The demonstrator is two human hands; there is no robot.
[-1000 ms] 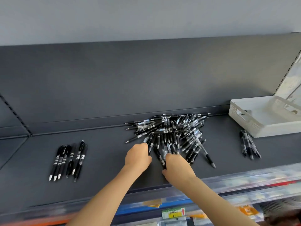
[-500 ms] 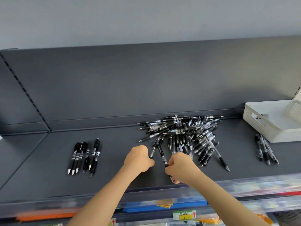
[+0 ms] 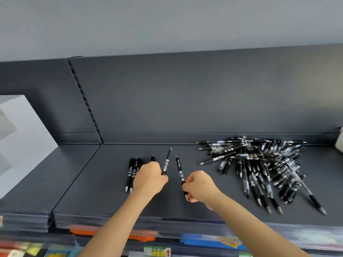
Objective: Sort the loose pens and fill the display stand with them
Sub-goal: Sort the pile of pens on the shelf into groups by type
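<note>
On the shelf (image 3: 92,182), near the middle of the view, the left hand (image 3: 150,179) was clenched on the lower end of the left pen (image 3: 166,162), whose tip pointed to about twelve o'clock. Just at its three o'clock, the right hand (image 3: 199,186) pinched the right pen (image 3: 180,169) low on the barrel, tip toward six o'clock. The two pens pointed opposite ways.

The row (image 3: 132,171) of sorted pens lay at ten o'clock from the left hand, partly hidden behind it, with its silver tips toward six. The heap (image 3: 259,164) sprawled at three o'clock from the right hand, apart from it. No stand could be made out; a pale box (image 3: 24,138) stood at nine o'clock.

The likeliest slip was orientation. Laid down as held, the left pen would have pointed against the row. The left hand also sat over the row, so lowering it carelessly could have nudged those pens askew or set them rolling. The right hand's hold was near one end, so the pen might have pivoted or dropped. The shelf's near edge was close, with stock below where a dropped pen would be hard to find. The heap's pens at five o'clock lay close to that edge, and the right forearm swinging back could have swept them off. The pens looked much alike, so one could easily have been put with the wrong kind.
</note>
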